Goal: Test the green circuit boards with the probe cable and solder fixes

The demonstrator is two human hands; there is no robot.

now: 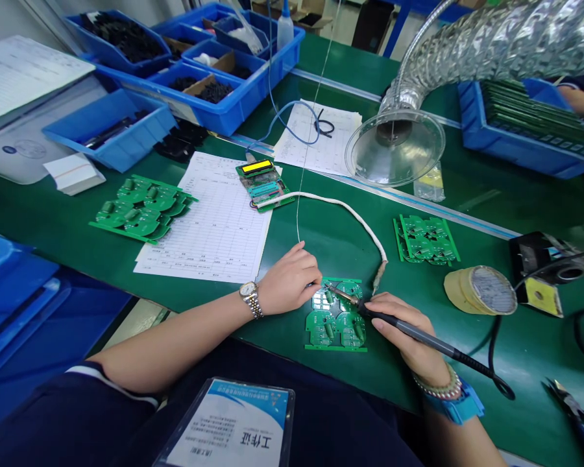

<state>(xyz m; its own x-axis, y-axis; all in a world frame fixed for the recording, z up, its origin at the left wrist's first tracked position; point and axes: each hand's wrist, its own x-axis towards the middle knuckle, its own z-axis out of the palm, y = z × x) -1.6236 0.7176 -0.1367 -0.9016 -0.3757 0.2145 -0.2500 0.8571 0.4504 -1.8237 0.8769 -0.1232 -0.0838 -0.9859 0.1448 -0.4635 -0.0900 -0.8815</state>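
On the green table, close to its front edge, a green circuit board lies flat between both hands. The left hand rests palm down at the board's upper left corner, with the forearm running in from the left. Its grip is pinched shut on a thin solder wire that rises straight up from the fingertips. The right hand lies at the board's right edge, fingers curled closed around a soldering iron held like a pen. The iron's tip slants up-left onto the board's top, near the left fingertips.
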